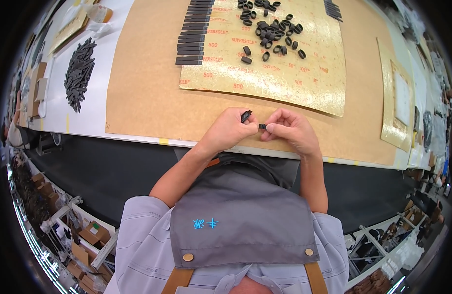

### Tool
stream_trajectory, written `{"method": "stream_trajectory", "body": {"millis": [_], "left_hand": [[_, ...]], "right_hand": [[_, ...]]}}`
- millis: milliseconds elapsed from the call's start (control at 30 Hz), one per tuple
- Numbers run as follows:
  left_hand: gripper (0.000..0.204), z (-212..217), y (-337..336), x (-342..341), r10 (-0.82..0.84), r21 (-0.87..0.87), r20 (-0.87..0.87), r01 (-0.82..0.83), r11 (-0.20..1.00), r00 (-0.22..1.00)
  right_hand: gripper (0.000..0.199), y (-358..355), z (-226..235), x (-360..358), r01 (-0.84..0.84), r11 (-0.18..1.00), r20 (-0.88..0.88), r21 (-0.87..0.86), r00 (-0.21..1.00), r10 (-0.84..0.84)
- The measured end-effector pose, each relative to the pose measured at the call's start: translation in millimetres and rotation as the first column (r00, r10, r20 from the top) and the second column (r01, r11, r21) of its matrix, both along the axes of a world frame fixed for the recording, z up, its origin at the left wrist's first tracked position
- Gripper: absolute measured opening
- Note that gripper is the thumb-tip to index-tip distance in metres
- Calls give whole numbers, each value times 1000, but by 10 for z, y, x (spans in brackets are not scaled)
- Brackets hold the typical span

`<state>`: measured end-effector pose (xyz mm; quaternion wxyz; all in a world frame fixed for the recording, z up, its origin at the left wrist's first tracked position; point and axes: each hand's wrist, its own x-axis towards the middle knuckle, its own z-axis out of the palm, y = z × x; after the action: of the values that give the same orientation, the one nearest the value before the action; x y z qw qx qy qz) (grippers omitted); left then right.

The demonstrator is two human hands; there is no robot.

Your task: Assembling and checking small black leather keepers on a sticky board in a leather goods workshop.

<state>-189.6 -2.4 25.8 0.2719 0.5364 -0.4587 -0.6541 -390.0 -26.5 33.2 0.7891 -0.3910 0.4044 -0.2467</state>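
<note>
Both my hands are raised together over the near edge of the table. In the closed fingers of my left hand (234,128) is a black strip (246,116), one end sticking up past the index finger. A short black piece (262,126) bridges the gap between the two hands, its right end pinched by the thumb and fingers of my right hand (290,130). Whether it belongs to the same strip is hidden by the left fingers. Beyond the hands, small black loops (269,35) lie scattered in a heap on a yellowish printed sheet (221,81).
Flat black strips (190,43) lie in a row along the sheet's left edge, with more (333,10) at its far right. A loose pile of black strips (80,73) sits on the left. A framed yellow board (393,95) lies on the right. Brown paper (142,93) covers the tabletop.
</note>
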Motion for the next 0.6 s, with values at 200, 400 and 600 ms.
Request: {"method": "stream_trajectory", "body": {"millis": [200,400,600], "left_hand": [[13,20,-6,1,-11,7,-2,11,1000,1000],[13,10,-1,-4,-4,1,-1,4,1000,1000],[13,16,0,1,-4,5,1,4,1000,1000]], "right_hand": [[8,17,-49,59,37,999,-22,-12,999,-38],[8,34,-73,74,56,998,-18,-15,998,-56],[8,33,-58,84,56,998,-23,-26,998,-56]]}}
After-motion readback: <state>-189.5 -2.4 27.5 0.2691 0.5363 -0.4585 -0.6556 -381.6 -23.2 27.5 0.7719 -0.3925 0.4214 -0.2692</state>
